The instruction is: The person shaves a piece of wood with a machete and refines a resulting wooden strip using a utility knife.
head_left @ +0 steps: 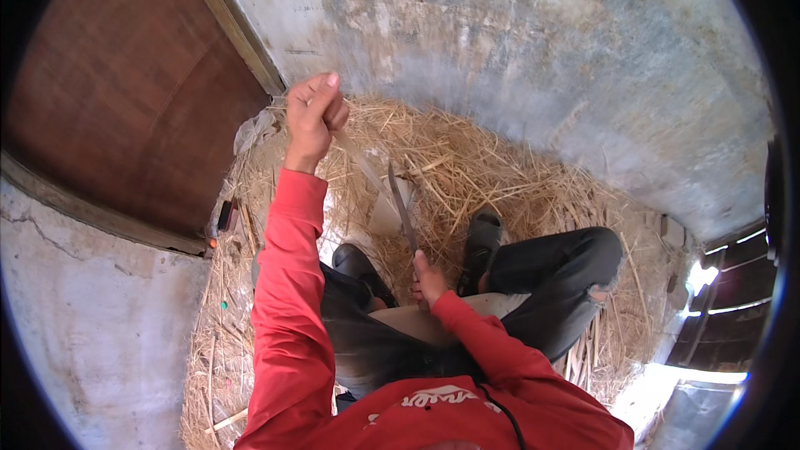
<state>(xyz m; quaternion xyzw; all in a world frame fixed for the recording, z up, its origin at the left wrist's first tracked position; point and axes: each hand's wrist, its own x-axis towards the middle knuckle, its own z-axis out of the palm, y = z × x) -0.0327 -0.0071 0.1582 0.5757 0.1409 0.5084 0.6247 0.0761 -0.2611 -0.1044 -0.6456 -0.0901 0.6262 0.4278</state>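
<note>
My left hand is raised ahead, closed round the end of a thin pale strip. The strip slants down and right toward a knife. My right hand grips the knife low between my knees, its long dark blade pointing up and away from me. The strip's lower end passes close to the blade; whether they touch I cannot tell. Behind the blade, a whitish block-like piece stands on the floor between my feet. What the strip is made of is not clear.
Loose straw covers the floor along the grey, stained wall. A brown door panel is at the left. Near its corner lies a small black-and-red object. My dark shoes flank the whitish piece. Stones sit at the right.
</note>
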